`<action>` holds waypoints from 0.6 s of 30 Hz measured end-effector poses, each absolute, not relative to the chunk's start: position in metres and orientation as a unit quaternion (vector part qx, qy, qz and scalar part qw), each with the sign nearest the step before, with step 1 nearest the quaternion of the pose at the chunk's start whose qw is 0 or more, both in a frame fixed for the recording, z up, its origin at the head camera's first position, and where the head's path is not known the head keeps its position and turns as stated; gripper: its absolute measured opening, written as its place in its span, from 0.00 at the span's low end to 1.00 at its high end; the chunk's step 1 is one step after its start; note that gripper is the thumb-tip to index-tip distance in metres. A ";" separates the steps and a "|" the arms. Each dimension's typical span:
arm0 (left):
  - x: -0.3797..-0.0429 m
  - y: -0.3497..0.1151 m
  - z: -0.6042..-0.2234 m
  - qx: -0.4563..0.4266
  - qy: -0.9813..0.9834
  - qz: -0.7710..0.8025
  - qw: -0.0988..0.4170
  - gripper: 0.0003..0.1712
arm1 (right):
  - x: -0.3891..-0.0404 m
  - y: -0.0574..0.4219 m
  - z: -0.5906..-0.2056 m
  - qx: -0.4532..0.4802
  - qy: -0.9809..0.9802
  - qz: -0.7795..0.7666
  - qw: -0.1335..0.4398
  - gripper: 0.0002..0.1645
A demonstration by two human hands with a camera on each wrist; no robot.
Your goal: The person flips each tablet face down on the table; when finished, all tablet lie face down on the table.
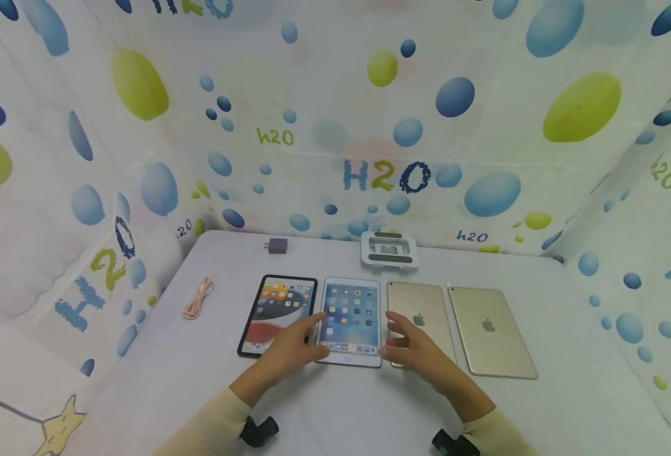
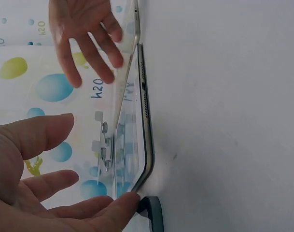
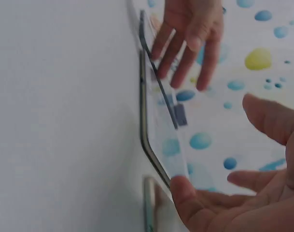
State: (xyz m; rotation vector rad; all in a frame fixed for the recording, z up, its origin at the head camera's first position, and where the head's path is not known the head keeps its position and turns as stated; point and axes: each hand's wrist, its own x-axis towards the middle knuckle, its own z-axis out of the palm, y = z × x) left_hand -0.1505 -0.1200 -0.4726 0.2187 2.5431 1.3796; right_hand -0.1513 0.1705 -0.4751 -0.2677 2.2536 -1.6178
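Note:
A white-framed tablet (image 1: 349,320) lies face up with its screen lit, between my two hands. My left hand (image 1: 289,345) hovers over its left side, fingers spread and thumb apart, partly covering the black-framed tablet (image 1: 267,313) beside it. On the other side my right hand (image 1: 421,351) is spread the same way, above a gold tablet (image 1: 434,307) lying back up. Both wrist views show a fingertip close to the tablet's edge (image 2: 147,111); whether it touches is hard to tell. Neither hand grips anything.
Further right lies another gold tablet (image 1: 495,342), back up. A folded white-and-grey stand (image 1: 390,259) sits at the table's back edge, with a dark charger plug (image 1: 277,246) to its left. A bundled pink cable (image 1: 197,300) lies at far left. Patterned cloth (image 1: 324,76) hangs around the table.

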 end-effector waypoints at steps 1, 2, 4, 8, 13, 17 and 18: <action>-0.151 -0.120 -0.473 0.074 0.867 0.478 0.122 0.39 | -0.151 0.166 -0.477 -0.089 0.790 -0.579 0.178 0.49; -0.151 -0.120 -0.473 0.072 0.863 0.485 0.124 0.40 | -0.152 0.161 -0.478 -0.081 0.785 -0.588 0.179 0.49; -0.151 -0.120 -0.473 0.070 0.855 0.498 0.130 0.41 | -0.152 0.155 -0.480 -0.065 0.774 -0.605 0.173 0.48; -0.151 -0.119 -0.474 0.064 0.841 0.517 0.142 0.42 | -0.152 0.149 -0.480 -0.032 0.735 -0.653 0.179 0.47; -0.151 -0.117 -0.475 0.070 0.828 0.534 0.157 0.42 | -0.150 0.146 -0.479 -0.005 0.699 -0.691 0.185 0.47; -0.152 -0.117 -0.474 0.075 0.818 0.546 0.167 0.44 | -0.150 0.143 -0.480 -0.004 0.697 -0.694 0.181 0.48; -0.151 -0.117 -0.474 0.075 0.818 0.545 0.168 0.44 | -0.150 0.142 -0.480 -0.005 0.700 -0.692 0.180 0.48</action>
